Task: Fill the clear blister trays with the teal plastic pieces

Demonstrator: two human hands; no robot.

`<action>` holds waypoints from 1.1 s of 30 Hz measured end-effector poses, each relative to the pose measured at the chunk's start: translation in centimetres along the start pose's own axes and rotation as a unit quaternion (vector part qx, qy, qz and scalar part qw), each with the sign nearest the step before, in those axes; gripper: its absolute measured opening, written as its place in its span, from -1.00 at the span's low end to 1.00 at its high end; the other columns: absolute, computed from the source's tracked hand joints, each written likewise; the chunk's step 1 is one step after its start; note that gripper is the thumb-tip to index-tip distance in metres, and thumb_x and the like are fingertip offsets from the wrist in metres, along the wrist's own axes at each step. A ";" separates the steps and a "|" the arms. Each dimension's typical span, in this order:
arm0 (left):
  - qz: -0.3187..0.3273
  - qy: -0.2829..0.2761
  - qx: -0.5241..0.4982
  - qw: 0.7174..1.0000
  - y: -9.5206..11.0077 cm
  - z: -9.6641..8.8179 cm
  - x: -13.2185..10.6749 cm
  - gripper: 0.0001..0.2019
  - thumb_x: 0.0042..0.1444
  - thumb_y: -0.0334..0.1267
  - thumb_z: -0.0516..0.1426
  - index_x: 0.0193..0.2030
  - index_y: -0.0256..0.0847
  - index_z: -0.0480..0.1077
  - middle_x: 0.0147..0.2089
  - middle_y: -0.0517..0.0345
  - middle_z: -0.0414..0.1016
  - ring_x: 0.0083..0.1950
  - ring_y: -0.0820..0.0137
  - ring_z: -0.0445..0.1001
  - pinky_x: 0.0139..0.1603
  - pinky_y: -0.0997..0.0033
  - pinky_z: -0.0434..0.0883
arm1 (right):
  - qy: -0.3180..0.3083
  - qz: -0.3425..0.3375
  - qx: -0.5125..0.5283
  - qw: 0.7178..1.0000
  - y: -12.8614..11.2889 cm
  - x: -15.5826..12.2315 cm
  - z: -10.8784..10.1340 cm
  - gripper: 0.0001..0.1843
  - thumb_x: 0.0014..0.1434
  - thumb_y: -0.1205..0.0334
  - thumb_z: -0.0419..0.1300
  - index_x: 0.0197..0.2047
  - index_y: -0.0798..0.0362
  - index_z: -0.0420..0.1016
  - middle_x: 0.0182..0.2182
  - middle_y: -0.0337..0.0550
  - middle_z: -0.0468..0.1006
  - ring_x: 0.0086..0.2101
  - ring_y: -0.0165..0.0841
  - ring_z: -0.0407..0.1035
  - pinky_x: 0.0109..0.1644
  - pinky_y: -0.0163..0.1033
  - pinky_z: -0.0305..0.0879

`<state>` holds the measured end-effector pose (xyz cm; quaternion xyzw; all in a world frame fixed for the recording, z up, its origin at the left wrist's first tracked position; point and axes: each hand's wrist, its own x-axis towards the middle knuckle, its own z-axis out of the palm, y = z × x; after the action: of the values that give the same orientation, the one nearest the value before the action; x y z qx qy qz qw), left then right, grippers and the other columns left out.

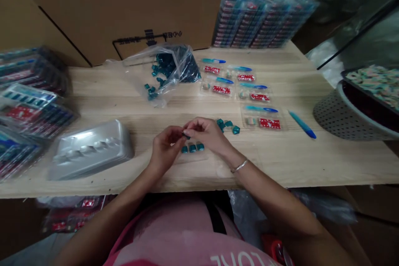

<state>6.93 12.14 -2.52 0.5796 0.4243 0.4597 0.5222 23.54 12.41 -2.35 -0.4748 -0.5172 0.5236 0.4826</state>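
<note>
My left hand [166, 146] and my right hand [208, 134] meet over the near middle of the table, fingertips pinched on one small dark teal piece [186, 135], mostly hidden by the fingers. Just below them, three glossy teal pieces [192, 148] sit in a row in a clear plastic tray [195, 161] near the table edge. Beyond my right hand lie several loose teal pieces [229, 124]. A clear bag [134, 70] spills more of these pieces at the back.
Stacked clear trays [93, 149] stand at left beside filled packs [28, 104]. At right are filled trays with blue pens and red dotted items [269, 123], a loose blue pen [302, 124] and a grey perforated basket [335, 112]. A cardboard box [109, 4] and stacked packs [258, 20] stand behind.
</note>
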 end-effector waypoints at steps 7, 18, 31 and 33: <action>-0.096 0.003 -0.070 0.993 1.2 -1.0 0.8 -0.82 -0.18 -0.24 0.30 -0.44 -0.25 0.42 -0.51 0.25 0.46 -0.52 0.52 0.39 -0.44 0.51 0.40 | -0.043 0.019 0.044 0.998 -1.1 -1.3 1.4 -0.82 -0.04 0.25 0.32 -0.32 0.07 0.49 -0.37 -0.25 0.56 -0.36 -0.43 0.46 -0.25 -0.29 0.39; 0.049 -0.137 0.294 0.945 -0.9 -5.6 -2.6 -0.87 0.12 -0.29 0.14 -0.19 -0.23 0.43 -0.26 0.08 0.54 -0.23 0.35 0.49 -0.24 0.38 0.43 | -0.243 -0.214 -0.438 0.838 -0.5 -1.7 2.6 -0.85 0.26 0.43 0.13 -0.30 0.09 0.51 -0.28 -0.13 0.54 -0.23 -0.37 0.39 -0.13 -0.28 0.29; 0.162 -0.083 0.298 0.937 -1.0 -3.9 -2.7 -0.81 0.14 -0.31 0.15 -0.09 -0.21 0.44 -0.13 0.00 0.52 -0.12 0.29 0.48 -0.09 0.24 0.44 | -0.034 -0.081 -0.429 0.899 -1.4 -1.9 -4.5 -0.83 0.09 0.44 0.13 -0.27 0.07 0.52 -0.35 -0.17 0.56 -0.31 -0.35 0.37 -0.21 -0.26 0.26; 0.098 -0.058 0.203 0.973 -0.4 -2.8 -2.6 -0.77 0.12 -0.28 0.17 -0.06 -0.21 0.42 -0.16 0.04 0.54 -0.20 0.36 0.51 -0.15 0.31 0.47 | -0.037 -0.067 -0.293 0.953 -1.2 -2.2 -2.8 -0.88 0.07 0.35 0.15 -0.30 0.08 0.51 -0.42 -0.23 0.54 -0.41 -0.42 0.36 -0.34 -0.32 0.24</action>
<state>3.57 10.22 -3.09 0.7377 0.4192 0.3785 0.3699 26.54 10.45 -1.21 -0.5396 -0.6965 0.3325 0.3364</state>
